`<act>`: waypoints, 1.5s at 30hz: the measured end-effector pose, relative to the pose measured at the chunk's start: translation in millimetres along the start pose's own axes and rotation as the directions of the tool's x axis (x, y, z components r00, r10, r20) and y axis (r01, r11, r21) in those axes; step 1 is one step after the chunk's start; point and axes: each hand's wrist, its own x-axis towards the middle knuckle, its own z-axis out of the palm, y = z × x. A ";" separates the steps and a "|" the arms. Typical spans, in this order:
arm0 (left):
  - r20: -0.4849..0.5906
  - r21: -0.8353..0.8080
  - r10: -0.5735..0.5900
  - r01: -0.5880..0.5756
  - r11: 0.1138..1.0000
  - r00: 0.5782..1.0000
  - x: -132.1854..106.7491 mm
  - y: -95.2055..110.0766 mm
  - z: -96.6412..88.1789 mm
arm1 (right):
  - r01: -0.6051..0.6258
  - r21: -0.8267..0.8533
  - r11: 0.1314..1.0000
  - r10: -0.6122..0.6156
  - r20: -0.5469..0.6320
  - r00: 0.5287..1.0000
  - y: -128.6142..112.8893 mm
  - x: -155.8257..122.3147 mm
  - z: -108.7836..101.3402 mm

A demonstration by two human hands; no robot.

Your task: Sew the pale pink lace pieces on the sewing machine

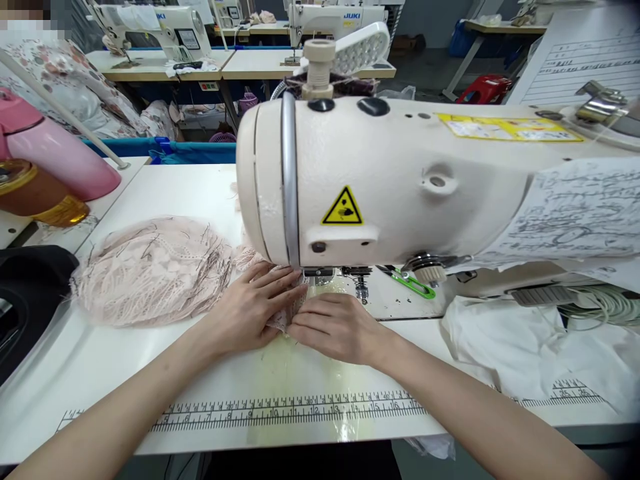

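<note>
A piece of pale pink lace fabric (283, 320) lies under the head of a white sewing machine (400, 193), just left of the presser foot area (319, 275). My left hand (245, 312) rests on this lace with its fingers stretched out flat. Close beside it, my right hand (340, 328) is closed, its curled fingers pressed together at the lace's right edge; the fingertips are partly hidden. A loose heap of the same lace (155, 273), with dark thread ends, spreads to the left. The needle is hidden behind the machine head.
Green-handled thread snips (415, 285) lie on the machine bed. White cloth (505, 333) is at right, papers (575, 207) hang on the machine. A pink bottle (65, 147), an amber bottle (45, 193) and a black object (35, 300) stand left. A ruler strip (295, 410) runs along the front.
</note>
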 end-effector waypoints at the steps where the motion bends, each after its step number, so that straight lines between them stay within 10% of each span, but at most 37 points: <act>1: 0.002 0.004 -0.001 0.001 1.000 1.000 0.3 0.1 0.2 | -0.002 -0.001 1.000 0.002 -0.004 1.000 0.3 -0.3 0.2; 45: -0.110 0.139 0.019 -0.003 0.990 0.994 6.5 7.5 9.1 | -0.187 -0.158 0.969 0.211 0.145 0.967 17.9 -4.3 -18.9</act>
